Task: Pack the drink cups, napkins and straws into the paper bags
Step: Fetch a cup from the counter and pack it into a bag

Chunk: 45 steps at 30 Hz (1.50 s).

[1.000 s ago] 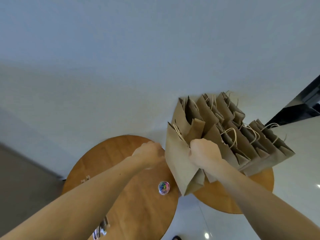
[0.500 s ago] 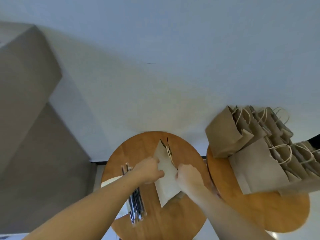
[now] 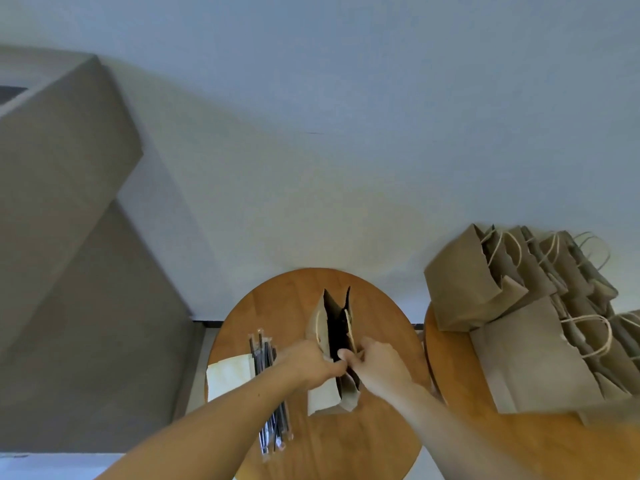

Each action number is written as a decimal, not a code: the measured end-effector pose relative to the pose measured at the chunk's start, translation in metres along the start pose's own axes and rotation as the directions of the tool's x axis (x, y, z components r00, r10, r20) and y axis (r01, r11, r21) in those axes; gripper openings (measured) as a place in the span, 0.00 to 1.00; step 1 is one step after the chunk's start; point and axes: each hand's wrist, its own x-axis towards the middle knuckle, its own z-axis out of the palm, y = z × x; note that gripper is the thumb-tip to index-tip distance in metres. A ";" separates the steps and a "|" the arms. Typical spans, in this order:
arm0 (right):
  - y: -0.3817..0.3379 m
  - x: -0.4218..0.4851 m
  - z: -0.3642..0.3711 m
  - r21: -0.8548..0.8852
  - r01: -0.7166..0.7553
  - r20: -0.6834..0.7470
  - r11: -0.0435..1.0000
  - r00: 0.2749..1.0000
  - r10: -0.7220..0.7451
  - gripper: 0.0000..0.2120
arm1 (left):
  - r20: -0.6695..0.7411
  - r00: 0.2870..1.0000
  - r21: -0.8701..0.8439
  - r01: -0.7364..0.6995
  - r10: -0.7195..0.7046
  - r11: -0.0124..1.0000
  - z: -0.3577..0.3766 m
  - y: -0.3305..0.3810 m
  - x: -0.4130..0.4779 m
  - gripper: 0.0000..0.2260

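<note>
Bag (image 3: 327, 329) upright on round desk (image 3: 284, 306), mouth parted. Left hand (image 3: 311, 362) pinches left rim, right hand (image 3: 375, 365) pinches right rim. Thin paper: light, floppy, tears easily; hold at rim, pull gently.

Round table (image 3: 381, 317): paper bag (image 3: 323, 323), straws (image 3: 265, 355), napkins (image 3: 228, 379). Second table (image 3: 460, 375): bags (image 3: 526, 362).
</note>
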 end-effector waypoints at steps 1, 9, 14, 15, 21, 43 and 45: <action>0.003 0.001 0.000 0.033 0.003 -0.014 0.999 1.000 -0.002 0.16 | -0.008 1.000 -0.011 0.010 -0.010 1.000 0.002 0.003 0.003 0.32; 0.039 0.019 -0.005 -0.029 0.005 -0.005 1.000 1.000 -0.005 0.07 | -0.265 0.934 0.019 0.254 -0.240 0.967 0.014 0.002 0.016 0.10; 0.069 0.023 -0.018 -0.100 -0.017 -0.065 0.995 0.998 0.010 0.06 | -0.335 0.881 0.076 0.380 -0.335 0.922 -0.003 -0.024 0.006 0.13; 0.071 0.024 -0.018 -0.098 -0.010 -0.053 0.995 0.999 0.004 0.06 | -0.333 0.878 0.044 0.378 -0.343 0.925 -0.002 -0.026 0.003 0.14; 0.061 0.027 -0.015 -0.026 0.113 0.065 0.993 0.992 -0.111 0.23 | -0.108 0.958 -0.157 0.247 -0.265 0.956 0.016 -0.020 0.016 0.16; -0.129 0.053 -0.125 -0.308 0.594 0.122 0.743 0.799 -0.589 0.29 | -0.597 0.798 0.373 0.369 -0.084 0.851 -0.163 0.027 -0.098 0.29; -0.167 0.047 -0.133 -0.308 0.640 0.100 0.704 0.758 -0.645 0.28 | -0.656 0.750 0.341 0.396 -0.086 0.853 -0.191 0.023 -0.127 0.28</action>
